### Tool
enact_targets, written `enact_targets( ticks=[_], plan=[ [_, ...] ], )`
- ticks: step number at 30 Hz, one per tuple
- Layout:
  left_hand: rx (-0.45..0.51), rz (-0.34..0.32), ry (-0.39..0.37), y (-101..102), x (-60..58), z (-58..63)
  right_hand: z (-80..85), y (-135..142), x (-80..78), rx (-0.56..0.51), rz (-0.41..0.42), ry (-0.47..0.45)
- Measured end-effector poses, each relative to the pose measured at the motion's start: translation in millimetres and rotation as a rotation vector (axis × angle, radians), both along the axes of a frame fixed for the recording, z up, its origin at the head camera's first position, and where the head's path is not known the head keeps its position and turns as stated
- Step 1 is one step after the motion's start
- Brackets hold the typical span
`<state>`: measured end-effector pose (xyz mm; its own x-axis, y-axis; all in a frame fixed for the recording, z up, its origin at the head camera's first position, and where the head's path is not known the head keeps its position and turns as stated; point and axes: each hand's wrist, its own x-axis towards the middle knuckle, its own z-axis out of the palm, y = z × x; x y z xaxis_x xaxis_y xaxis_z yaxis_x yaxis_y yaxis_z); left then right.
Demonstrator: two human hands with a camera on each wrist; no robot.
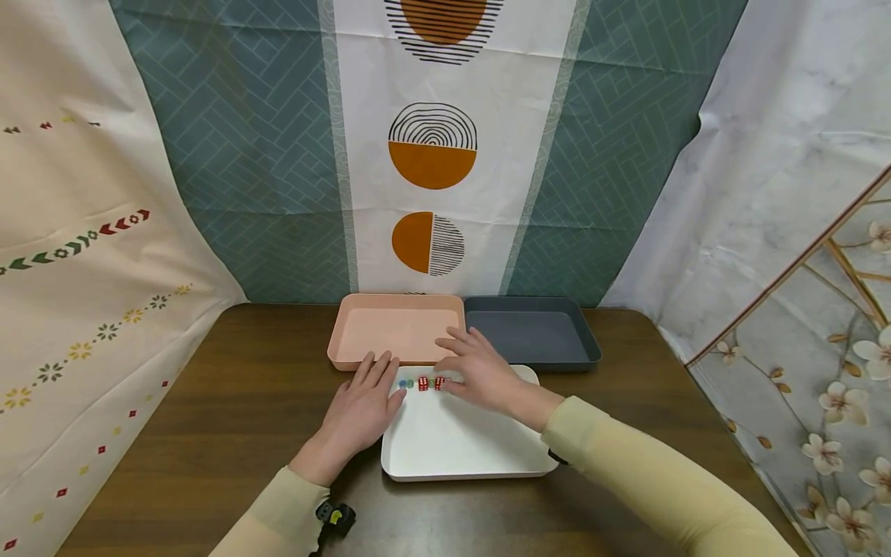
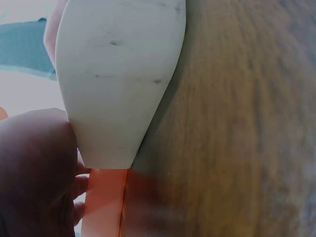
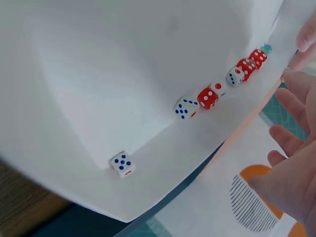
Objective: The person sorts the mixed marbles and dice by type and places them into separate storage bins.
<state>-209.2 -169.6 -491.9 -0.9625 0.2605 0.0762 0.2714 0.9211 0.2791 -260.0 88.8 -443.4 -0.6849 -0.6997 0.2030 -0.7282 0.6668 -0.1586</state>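
A white tray [image 1: 459,449] holds a row of small dice along its far side. Red dice with white dots [image 3: 208,98] alternate with white dice [image 3: 186,107], and a small blue-green ball [image 3: 266,49] lies at the row's left end. One white die [image 3: 122,163] sits apart in the far right corner. My left hand [image 1: 362,414] lies along the tray's far left edge, its fingers straight and pointing toward the pink tray. Over the tray's far side, my right hand [image 1: 487,375] hovers with spread, relaxed fingers, hiding part of the row in the head view.
Behind the white tray stand a pink tray [image 1: 400,329] at left and a dark grey tray [image 1: 532,333] at right, side by side. All rest on a brown wooden table [image 1: 230,433]. Patterned cloths [image 1: 271,155] hang at the back and both sides.
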Motion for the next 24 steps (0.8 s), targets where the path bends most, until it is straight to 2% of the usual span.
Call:
enact_targets(
  ticks=[9,24],
  plan=[
    [0.005,-0.004,-0.005,-0.8,-0.4,-0.3,-1.3,-7.1,1.8,0.059,0.022,0.009],
    [0.004,-0.004,-0.008,-1.0,-1.3,-0.4,-3.2,-9.2,-5.9,0.118,0.023,-0.004]
  ],
)
